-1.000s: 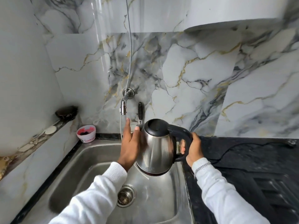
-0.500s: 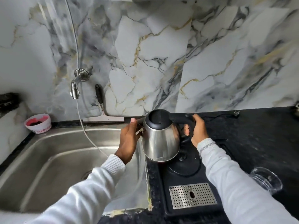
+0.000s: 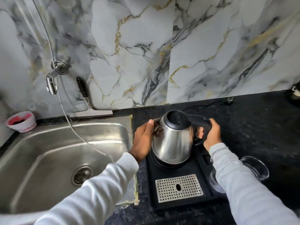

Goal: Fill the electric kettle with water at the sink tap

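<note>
The steel electric kettle (image 3: 172, 140) with a closed black lid sits on or just above its round base on a black tray (image 3: 177, 203), right of the sink. My right hand (image 3: 211, 135) grips the kettle's black handle. My left hand (image 3: 143, 142) presses flat against the kettle's left side, by the spout. The steel sink (image 3: 53, 153) lies to the left. The wall tap (image 3: 52, 80) hangs above the sink's back edge, well left of the kettle.
A thin hose (image 3: 65, 111) runs down the wall into the sink. A small white tub with pink contents (image 3: 21, 121) stands at the sink's back left. A black-handled tool (image 3: 82, 88) leans on the wall. A clear glass (image 3: 253, 172) lies right of the tray. A power cord (image 3: 211, 103) trails on the black counter.
The kettle has travelled right, from over the sink beside the tap to the tray on the counter, and lower toward its base. Both hands stayed on it.
</note>
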### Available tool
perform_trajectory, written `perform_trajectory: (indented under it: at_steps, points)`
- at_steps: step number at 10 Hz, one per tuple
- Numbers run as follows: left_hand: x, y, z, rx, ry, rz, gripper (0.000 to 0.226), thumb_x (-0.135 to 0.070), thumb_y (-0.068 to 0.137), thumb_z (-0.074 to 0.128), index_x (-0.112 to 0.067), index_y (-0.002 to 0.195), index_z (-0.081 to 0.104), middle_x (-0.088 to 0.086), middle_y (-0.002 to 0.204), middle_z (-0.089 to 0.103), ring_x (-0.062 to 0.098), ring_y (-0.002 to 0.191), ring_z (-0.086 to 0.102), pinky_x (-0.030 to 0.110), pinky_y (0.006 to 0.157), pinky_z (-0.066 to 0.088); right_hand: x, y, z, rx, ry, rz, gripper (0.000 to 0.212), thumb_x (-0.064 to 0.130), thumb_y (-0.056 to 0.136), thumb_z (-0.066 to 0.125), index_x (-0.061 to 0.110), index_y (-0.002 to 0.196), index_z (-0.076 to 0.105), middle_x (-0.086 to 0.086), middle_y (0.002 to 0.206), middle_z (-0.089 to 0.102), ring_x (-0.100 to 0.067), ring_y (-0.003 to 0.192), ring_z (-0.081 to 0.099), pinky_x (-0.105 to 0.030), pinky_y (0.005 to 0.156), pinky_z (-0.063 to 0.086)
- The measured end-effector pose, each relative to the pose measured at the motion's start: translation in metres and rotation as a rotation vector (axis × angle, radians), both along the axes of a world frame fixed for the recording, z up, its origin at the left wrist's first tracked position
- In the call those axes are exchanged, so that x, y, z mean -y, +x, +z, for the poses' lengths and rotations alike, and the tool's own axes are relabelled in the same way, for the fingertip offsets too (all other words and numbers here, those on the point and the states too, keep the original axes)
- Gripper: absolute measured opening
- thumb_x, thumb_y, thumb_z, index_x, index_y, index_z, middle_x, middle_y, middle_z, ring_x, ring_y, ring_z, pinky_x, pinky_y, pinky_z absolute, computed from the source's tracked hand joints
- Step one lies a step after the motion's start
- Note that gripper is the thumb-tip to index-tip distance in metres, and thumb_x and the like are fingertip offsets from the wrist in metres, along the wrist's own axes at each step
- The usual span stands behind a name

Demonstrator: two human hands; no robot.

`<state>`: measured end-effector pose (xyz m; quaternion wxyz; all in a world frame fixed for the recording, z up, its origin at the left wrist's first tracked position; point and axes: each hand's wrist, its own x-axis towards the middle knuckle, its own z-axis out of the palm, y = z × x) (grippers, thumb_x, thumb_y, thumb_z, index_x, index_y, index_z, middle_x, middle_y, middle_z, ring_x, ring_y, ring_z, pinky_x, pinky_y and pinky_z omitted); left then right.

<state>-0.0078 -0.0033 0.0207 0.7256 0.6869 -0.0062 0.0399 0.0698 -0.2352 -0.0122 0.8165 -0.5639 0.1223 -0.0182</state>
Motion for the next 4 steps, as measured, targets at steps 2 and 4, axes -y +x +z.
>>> perform_trajectory:
  at_steps: [2, 4]
  points:
    - [-0.004, -0.003, -0.013, 0.000, -0.075, -0.024, 0.036, -0.024, 0.103, 0.035, -0.015, 0.121, 0.064, 0.012, 0.116, 0.073, 0.013, 0.108, 0.066, 0.032, 0.100, 0.052, 0.000, 0.001, -0.011, 0.013, -0.052, 0.009, 0.041, 0.032, 0.084, 0.035, 0.012, 0.048, 0.040, -0.002, 0.034, 0.038, -0.019, 0.033, 0.030, -0.034, 0.044, 0.022]
    - [-0.020, 0.002, 0.006, -0.004, 0.103, 0.000, 0.037, -0.030, 0.101, 0.040, -0.012, 0.128, 0.059, 0.014, 0.128, 0.065, 0.018, 0.115, 0.062, 0.036, 0.107, 0.047, 0.003, -0.003, 0.020, 0.104, -0.179, -0.086, 0.030, 0.022, 0.077, 0.048, 0.009, 0.052, 0.059, 0.002, 0.040, 0.057, -0.014, 0.041, 0.053, -0.023, 0.046, 0.042]
